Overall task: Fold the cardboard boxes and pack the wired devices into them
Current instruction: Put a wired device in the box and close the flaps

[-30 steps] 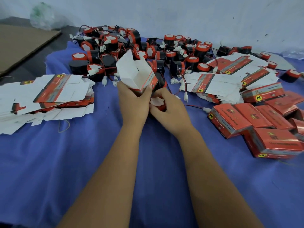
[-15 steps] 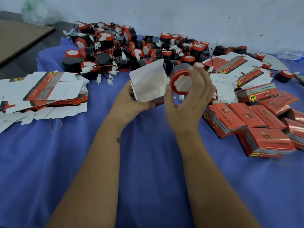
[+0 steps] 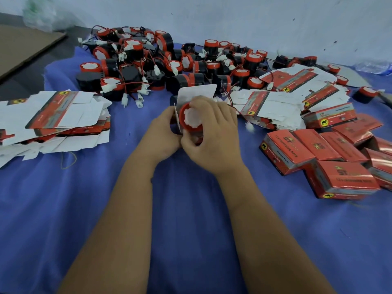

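My left hand (image 3: 162,132) holds a small open cardboard box (image 3: 196,94) whose white flap stands up behind my fingers. My right hand (image 3: 214,134) grips a round red-and-black wired device (image 3: 189,119), its white face toward me, sitting in the box's open mouth. A red wire with a white plug (image 3: 249,126) trails from it to the right. Most of the box is hidden by my hands. A heap of loose wired devices (image 3: 169,64) lies behind, on the blue cloth (image 3: 191,209).
Flat unfolded boxes are stacked at the left (image 3: 55,115) and at the right (image 3: 282,102). Several closed red boxes (image 3: 318,153) lie at the right. A brown cardboard sheet (image 3: 23,47) is at the far left. The wall runs behind the heap.
My right hand lifted a device off the cloth, brought it left and down, and now pushes it into the box's mouth. My left hand turned the box's opening toward me.
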The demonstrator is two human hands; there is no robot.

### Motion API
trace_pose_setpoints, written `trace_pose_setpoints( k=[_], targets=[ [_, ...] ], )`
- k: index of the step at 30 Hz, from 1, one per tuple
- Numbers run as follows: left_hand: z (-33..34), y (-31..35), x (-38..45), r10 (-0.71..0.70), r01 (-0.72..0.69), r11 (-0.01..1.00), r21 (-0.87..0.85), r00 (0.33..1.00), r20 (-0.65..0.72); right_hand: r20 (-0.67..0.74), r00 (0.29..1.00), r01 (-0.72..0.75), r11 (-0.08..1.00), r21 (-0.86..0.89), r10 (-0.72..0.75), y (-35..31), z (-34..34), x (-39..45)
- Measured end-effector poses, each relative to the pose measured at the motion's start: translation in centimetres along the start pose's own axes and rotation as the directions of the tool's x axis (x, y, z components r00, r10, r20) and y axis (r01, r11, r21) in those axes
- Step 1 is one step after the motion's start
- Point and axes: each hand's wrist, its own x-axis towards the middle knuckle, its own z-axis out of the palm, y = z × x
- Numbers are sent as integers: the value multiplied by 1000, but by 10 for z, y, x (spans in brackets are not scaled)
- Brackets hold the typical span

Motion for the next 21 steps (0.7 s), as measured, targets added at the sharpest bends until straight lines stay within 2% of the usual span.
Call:
trace_pose_setpoints(
  k=[3, 9, 13, 14, 16, 18, 19, 21],
  targets=[
    [-1, -1, 1, 1, -1, 1000, -22, 1000, 26, 86, 994, -74, 997, 25, 72, 3, -1, 1],
    [3, 0, 3, -2, 0, 992, -125, 1000, -11, 73, 987, -143, 990, -4, 143, 5, 1, 1],
    [7, 0, 4, -34, 28, 990, -141, 999, -36, 161, 968, -190, 981, -37, 193, 2, 5, -1],
    [8, -1, 4, -41, 35, 990, -135, 998, -45, 135, 970, -207, 978, 3, 204, 1, 5, -1],
    [9, -1, 3, -64, 56, 988, -146, 997, -49, -9, 976, -217, 973, 78, 218, 2, 4, -1],
    [9, 1, 5, -102, 91, 980, -178, 993, -54, -154, 919, -330, 922, 201, 363, 5, 1, 0],
    [9, 2, 5, -124, 107, 974, -198, 990, -71, -160, 857, -439, 856, 272, 490, 6, -1, 1],
    [10, 4, 4, -147, 115, 965, -236, 982, -122, -69, 699, -655, 676, 339, 712, 11, -2, 3]
  ],
)
